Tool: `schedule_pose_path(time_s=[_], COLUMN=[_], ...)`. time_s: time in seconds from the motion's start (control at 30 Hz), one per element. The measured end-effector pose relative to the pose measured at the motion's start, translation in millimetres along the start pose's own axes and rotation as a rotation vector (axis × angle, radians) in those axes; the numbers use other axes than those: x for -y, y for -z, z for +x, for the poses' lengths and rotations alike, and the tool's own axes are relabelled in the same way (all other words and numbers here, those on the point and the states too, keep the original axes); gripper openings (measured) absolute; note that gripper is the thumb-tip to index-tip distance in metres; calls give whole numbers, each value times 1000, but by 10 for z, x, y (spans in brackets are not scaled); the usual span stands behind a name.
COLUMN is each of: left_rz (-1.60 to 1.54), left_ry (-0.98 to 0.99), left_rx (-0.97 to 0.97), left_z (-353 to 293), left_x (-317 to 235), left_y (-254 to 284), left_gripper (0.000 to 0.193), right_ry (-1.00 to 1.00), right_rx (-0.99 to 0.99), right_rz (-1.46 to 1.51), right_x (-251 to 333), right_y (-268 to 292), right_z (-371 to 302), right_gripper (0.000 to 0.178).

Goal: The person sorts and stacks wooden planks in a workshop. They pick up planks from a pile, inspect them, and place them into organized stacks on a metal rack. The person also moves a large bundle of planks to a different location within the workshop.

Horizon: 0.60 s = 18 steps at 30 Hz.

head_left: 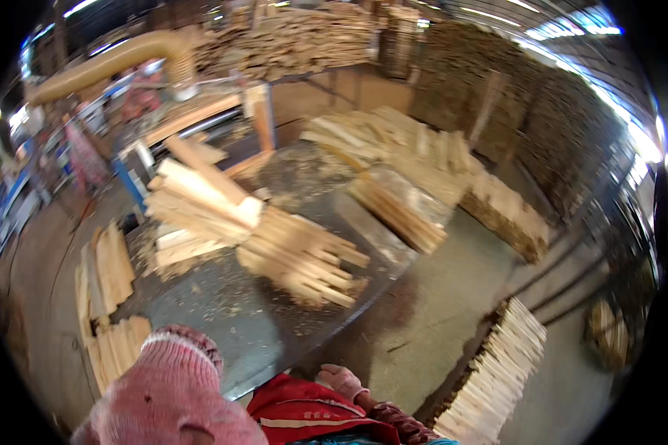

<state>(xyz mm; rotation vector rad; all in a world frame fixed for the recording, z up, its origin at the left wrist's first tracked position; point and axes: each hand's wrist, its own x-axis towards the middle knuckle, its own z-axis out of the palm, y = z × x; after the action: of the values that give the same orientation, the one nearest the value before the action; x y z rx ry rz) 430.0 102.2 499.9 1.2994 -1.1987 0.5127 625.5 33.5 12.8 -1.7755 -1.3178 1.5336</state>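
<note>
My left arm, in a fuzzy pink sleeve, reaches in from the lower left. Its gloved left hand (209, 345) shows only as a reddish patch past the cuff, nearest the table's front edge and the boards on the left; its fingers are hidden. Beside my red apron (304, 408) is my right hand (343, 381) in a pale pink glove, low and apart from the wood; blur hides its fingers. On the dark metal table (208, 319) lies a fanned heap of pale wooden strips (297, 252), apart from both hands. Boards (111, 267) stand in stacks at the left.
A machine with a wooden frame (193, 119) stands behind the table, a yellow duct hose (119, 63) above it. More strips (401, 208) lie at the table's right end. A long wood stack (497, 371) is on the floor at right. Wood shavings (304, 170) litter the tabletop.
</note>
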Motion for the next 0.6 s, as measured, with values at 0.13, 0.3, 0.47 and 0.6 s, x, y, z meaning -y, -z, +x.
schedule_pose_path(time_s=[0.13, 0.3, 0.47, 0.6], left_rz=[212, 268, 188, 682], left_ry=[123, 510, 314, 664], left_rx=[37, 144, -1587, -2192], left_z=[-286, -892, -2558, -3350], left_x=[-524, -1121, -1087, -932], left_y=[-36, 55, -354, -345], left_gripper=[45, 70, 69, 63], right_ry=[122, 496, 356, 507], right_rx=[171, 277, 20, -118], right_rz=[39, -238, -559, -858], right_x=[440, 1804, 2552, 3556], right_y=[-241, -260, -21, -148], right_z=[624, 1619, 3423, 4441], right_gripper=[45, 47, 79, 103])
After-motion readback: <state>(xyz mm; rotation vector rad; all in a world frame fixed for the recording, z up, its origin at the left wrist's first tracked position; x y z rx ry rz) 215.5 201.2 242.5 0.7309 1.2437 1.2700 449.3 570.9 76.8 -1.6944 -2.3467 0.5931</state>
